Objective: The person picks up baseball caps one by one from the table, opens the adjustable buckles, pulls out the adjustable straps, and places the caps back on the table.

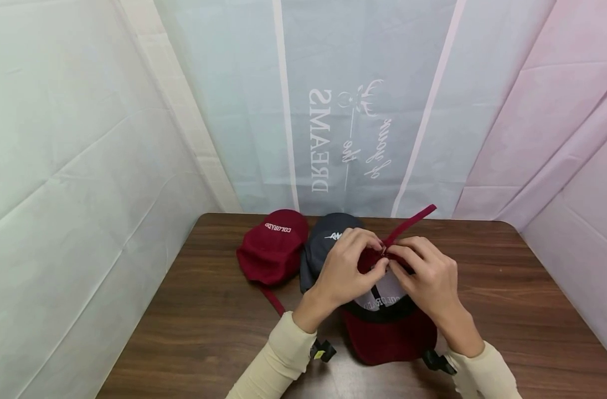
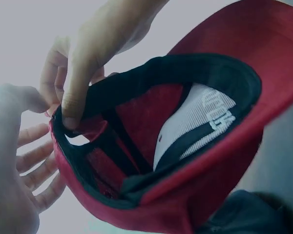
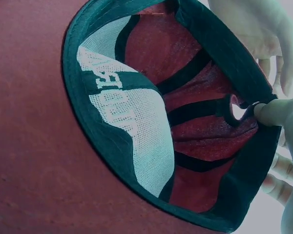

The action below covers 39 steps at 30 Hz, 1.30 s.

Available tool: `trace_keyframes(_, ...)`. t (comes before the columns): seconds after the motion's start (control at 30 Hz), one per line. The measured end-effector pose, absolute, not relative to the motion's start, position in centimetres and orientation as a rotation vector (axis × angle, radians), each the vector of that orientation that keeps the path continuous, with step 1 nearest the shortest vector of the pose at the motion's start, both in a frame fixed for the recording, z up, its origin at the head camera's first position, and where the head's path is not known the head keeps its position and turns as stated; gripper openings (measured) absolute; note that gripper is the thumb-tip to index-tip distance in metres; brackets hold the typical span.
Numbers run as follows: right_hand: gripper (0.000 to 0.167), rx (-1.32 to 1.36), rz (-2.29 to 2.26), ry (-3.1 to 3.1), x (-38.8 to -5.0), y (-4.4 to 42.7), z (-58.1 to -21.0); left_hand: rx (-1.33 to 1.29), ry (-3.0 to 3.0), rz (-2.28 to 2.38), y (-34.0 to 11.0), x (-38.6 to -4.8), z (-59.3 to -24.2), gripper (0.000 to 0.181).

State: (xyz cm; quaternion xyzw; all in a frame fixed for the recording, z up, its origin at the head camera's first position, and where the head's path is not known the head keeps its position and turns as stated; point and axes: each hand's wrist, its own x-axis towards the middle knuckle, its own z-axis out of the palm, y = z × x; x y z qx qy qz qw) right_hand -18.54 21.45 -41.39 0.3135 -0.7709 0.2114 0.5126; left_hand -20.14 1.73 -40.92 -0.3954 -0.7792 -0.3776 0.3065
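Observation:
A red baseball cap (image 1: 390, 335) hangs between both hands, brim toward the person and its dark-banded inside facing up. At the back of the cap, the left hand (image 1: 353, 263) pinches near the strap's fastening with thumb and fingertips. Opposite it, the right hand (image 1: 425, 271) pinches the same spot, its thumb (image 3: 266, 114) inside the band in the right wrist view. A loose red strap end (image 1: 410, 224) sticks out beyond the fingers. White backing (image 2: 198, 122) of the embroidery shows inside. Fingertips partly hide the fastening.
On the brown wooden table (image 1: 199, 327), another red cap (image 1: 271, 249) lies at the back left with its strap (image 1: 272, 299) trailing forward. A dark grey cap (image 1: 323, 244) sits beside it, partly behind the left hand. Cloth walls (image 1: 233, 138) surround the table.

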Motion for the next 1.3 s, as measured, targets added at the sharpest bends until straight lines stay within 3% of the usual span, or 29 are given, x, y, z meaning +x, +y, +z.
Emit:
trace_keyframes(0.17, 0.032, 0.722, 0.533, -1.875, -18.66, 21.71, -41.55, -1.036, -2.093, -0.793, 1.86, -20.36, -41.29, 0.026)
trace_keyframes(0.33, 0.028, 0.707, 0.567, -1.875, -18.8, 21.77, -41.64, -1.01, -2.092, -0.714, 1.99, -20.48, -41.45, 0.019)
trace_keyframes(0.8, 0.04, 0.769, 0.504, -1.825, -18.56, 21.39, -41.26, -1.007, -1.969, -0.75, 1.97, -20.4, -41.52, 0.009)
trace_keyframes(1.3, 0.032, 0.779, 0.496, -1.85, -18.5, 21.58, -41.36, -1.013, -1.956, -0.825, 1.77, -20.34, -41.49, 0.004)
